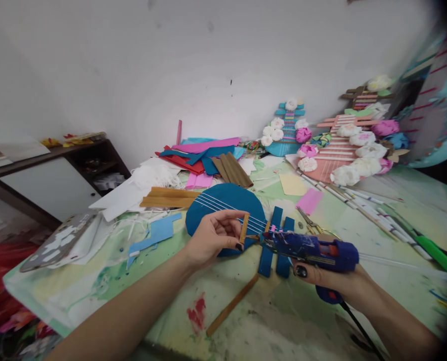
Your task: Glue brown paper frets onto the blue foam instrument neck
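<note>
Between its thumb and fingers, my left hand pinches a short yellow-brown strip, held upright above a blue round piece strung with white lines. A dark blue glue gun is gripped in my right hand, its nozzle pointing left, at or very near the strip. Two blue crossbars lie at the right end of the blue piece, partly behind the glue gun. A longer brown strip rests on the table in front of them.
Coloured paper and a folded brown sheet lie behind. Scissors sit beyond the glue gun. Flower-decorated instrument shapes lean at the back right, with rolled sticks before them. A grey laptop-like object is at left.
</note>
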Action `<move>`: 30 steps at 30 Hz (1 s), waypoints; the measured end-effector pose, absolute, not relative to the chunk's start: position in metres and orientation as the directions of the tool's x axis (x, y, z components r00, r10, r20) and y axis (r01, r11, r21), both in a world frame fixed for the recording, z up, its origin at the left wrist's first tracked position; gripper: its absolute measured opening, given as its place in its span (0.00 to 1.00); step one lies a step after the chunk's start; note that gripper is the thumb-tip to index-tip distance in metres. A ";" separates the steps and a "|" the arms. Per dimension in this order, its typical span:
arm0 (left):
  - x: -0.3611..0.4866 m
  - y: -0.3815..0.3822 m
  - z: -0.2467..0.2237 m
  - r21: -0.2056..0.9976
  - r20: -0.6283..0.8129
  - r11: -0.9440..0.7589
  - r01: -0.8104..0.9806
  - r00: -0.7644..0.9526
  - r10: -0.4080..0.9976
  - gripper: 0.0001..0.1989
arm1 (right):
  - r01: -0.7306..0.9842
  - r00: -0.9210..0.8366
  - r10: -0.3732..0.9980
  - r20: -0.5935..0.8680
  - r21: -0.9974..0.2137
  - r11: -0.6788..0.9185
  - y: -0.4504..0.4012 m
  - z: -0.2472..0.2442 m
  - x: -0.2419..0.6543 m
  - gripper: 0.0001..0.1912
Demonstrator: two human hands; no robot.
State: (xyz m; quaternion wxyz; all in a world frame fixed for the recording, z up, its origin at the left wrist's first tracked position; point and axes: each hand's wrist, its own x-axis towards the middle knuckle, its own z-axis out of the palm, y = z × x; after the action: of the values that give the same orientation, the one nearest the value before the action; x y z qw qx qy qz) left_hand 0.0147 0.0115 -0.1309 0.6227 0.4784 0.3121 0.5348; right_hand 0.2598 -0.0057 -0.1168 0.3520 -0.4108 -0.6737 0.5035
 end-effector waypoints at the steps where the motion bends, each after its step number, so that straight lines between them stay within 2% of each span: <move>1: 0.015 0.011 -0.131 0.931 0.122 -0.030 -0.363 0.234 0.965 0.26 | 0.199 -0.410 0.910 0.056 -0.969 0.149 -0.006 -0.117 0.259 0.15; 13: 0.015 0.011 -0.131 0.931 0.124 -0.029 -0.364 0.239 0.963 0.25 | 0.230 -0.354 0.934 -0.052 -0.973 0.033 -0.012 -0.119 0.257 0.18; 19: 0.015 0.011 -0.130 0.930 0.125 -0.033 -0.365 0.231 0.965 0.25 | 0.220 -0.376 0.926 -0.026 -0.974 0.062 -0.012 -0.114 0.256 0.19; 27: 0.014 0.011 -0.132 0.929 0.126 -0.027 -0.370 0.245 0.961 0.26 | 0.225 -0.455 0.888 0.071 -0.955 0.192 -0.010 -0.113 0.254 0.20; 30: 0.015 0.011 -0.132 0.927 0.122 -0.021 -0.374 0.249 0.961 0.26 | 0.234 -0.396 0.916 0.059 -0.958 0.163 -0.007 -0.118 0.254 0.19</move>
State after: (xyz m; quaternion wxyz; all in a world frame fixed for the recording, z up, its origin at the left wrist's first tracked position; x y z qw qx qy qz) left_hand 0.0148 0.0106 -0.1316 0.6291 0.4784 0.3065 0.5305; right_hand 0.2541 -0.0072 -0.1179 0.3491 -0.4242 -0.6781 0.4883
